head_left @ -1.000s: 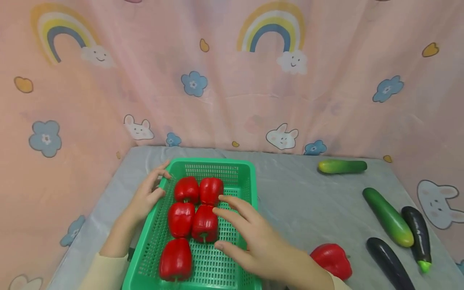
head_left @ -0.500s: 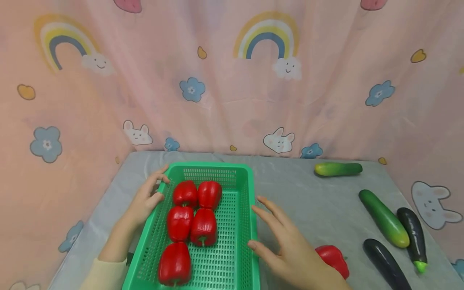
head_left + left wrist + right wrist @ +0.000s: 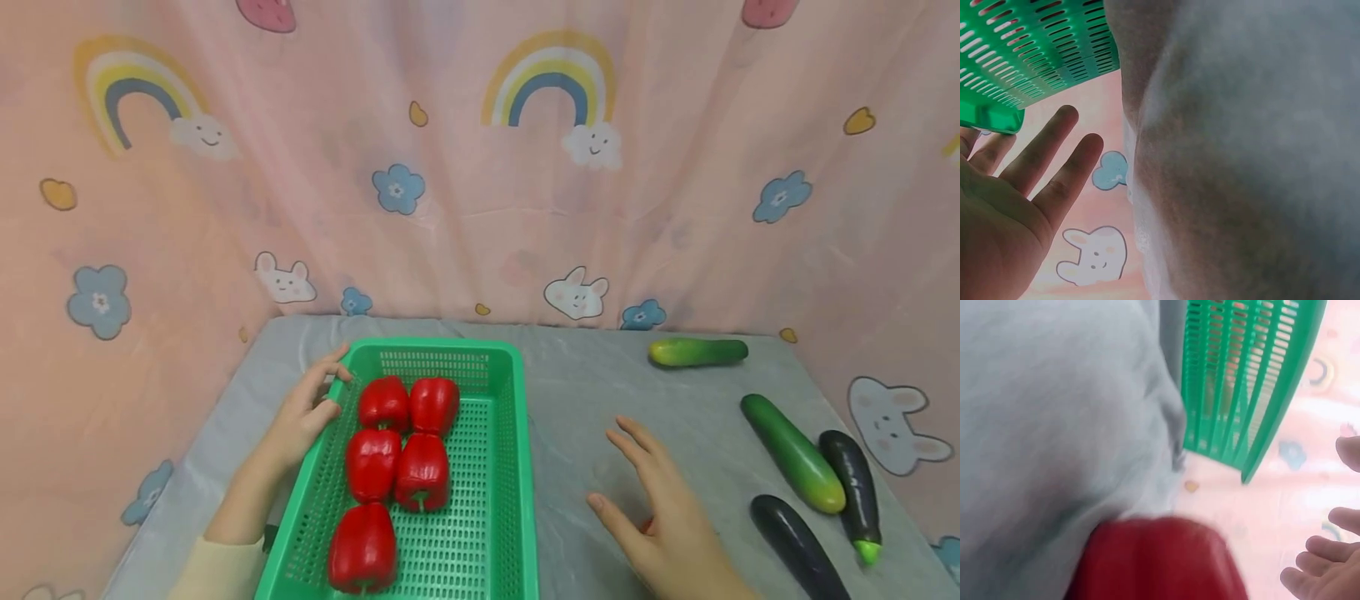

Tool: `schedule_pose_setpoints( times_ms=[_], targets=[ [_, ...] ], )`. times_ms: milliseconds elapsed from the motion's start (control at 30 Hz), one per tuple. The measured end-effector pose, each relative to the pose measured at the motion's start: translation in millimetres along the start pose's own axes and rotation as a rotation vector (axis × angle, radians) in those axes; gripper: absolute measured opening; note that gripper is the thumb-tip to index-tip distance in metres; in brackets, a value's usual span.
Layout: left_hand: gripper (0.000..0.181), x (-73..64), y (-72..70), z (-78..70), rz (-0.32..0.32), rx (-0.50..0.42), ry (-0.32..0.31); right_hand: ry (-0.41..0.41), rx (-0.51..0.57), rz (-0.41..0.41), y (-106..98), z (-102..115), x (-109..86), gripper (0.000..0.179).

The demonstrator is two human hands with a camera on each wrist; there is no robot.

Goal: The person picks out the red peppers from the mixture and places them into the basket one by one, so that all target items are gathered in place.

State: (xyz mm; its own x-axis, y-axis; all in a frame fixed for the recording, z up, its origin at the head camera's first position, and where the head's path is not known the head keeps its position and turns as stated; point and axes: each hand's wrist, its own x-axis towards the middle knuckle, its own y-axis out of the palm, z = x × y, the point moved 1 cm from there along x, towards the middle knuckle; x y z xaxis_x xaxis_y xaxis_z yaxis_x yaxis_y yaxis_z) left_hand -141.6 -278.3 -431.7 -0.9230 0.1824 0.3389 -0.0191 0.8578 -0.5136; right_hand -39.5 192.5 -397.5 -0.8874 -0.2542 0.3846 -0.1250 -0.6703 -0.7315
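My left hand (image 3: 303, 412) rests at the left rim of a green plastic basket (image 3: 527, 500), and in the left wrist view its fingers (image 3: 1063, 184) extend mostly straight beside the slotted wall. Inside the basket lie several red bell peppers (image 3: 372, 464), grouped toward the left side. To the right of the basket my right hand (image 3: 663, 508) hovers, fingers spread and holding nothing. Mostly hidden beneath it is another red bell pepper (image 3: 1160, 562), which looms large and blurred at the bottom of the right wrist view.
Two zucchini, one at the back (image 3: 699, 352) and a darker one (image 3: 793, 454), lie on the right of the grey-covered table (image 3: 577, 375). Near them are two eggplants, one (image 3: 798, 546) in front and one (image 3: 851, 492) farther right. A pink patterned curtain (image 3: 465, 250) hangs behind.
My right hand has moved right, from over the basket's peppers, past its right rim, to above the loose pepper. The left hand stays at the rim. The view has tilted up slightly.
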Motion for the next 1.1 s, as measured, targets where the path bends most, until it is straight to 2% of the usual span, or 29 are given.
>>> schedule_pose_setpoints(
  times_ms=[233, 400, 567, 633, 800, 900, 1033, 1100],
  targets=[
    [0.032, 0.1, -1.4, 2.4, 0.001, -0.001, 0.000, 0.153, -0.010, -0.047, -8, -22, -16.8, 0.077],
    [0.031, 0.5, -0.5, 1.7, 0.001, -0.023, 0.001, 0.276, -0.089, -0.043, -11, -36, -30.1, 0.081],
    [0.032, 0.0, -0.4, 2.0, 0.000, -0.030, -0.004, 0.382, -0.210, 0.042, -16, -49, -39.8, 0.091],
    [0.032, 0.2, -0.4, 2.5, 0.002, -0.031, -0.004, 0.401, -0.241, 0.072, -16, -54, -44.3, 0.093],
    [0.033, 0.4, -0.2, 3.6, 0.000, -0.041, 0.007, 0.388, -0.269, 0.024, -13, -64, -58.3, 0.094],
    [0.033, 0.2, 0.0, 3.6, -0.005, -0.041, 0.012, 0.452, -0.280, 0.093, -11, -69, -63.8, 0.104],
    [0.033, 0.0, 0.7, 2.9, -0.004, -0.039, 0.008, 0.576, -0.280, 0.273, -11, -77, -65.0, 0.121],
    [0.033, 0.2, 1.1, 2.4, -0.002, -0.042, 0.005, 0.612, -0.281, 0.334, -11, -80, -64.9, 0.129]
  ],
)
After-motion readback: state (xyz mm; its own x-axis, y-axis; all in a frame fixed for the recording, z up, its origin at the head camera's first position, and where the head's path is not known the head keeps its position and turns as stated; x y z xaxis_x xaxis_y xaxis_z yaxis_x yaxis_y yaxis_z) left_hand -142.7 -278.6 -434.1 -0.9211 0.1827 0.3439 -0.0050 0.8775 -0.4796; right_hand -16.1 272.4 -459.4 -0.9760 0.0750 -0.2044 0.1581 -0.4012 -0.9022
